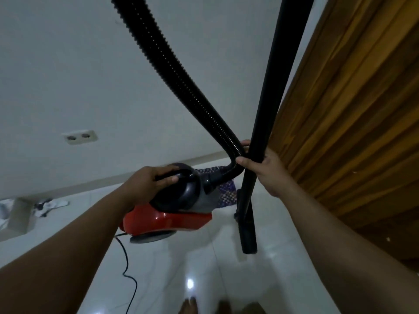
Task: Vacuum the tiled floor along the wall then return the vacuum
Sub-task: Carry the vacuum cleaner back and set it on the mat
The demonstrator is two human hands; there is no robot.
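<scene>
A red and grey canister vacuum (172,219) hangs just above the white tiled floor (204,268), carried by its dark top handle. My left hand (148,184) is shut on that handle. A ribbed black hose (172,73) rises from the vacuum's front and loops out of the top of the view. My right hand (265,168) is shut on the straight black wand (269,91), which stands nearly upright with its lower end (248,236) close to the floor. The floor nozzle sits partly hidden behind the wand.
A white wall (90,64) with a double socket (80,137) stands ahead. A wooden door (351,109) fills the right side. The black power cord (127,264) trails over the tiles. A patterned mat (224,196) lies behind the vacuum. Clutter (48,206) sits at the left.
</scene>
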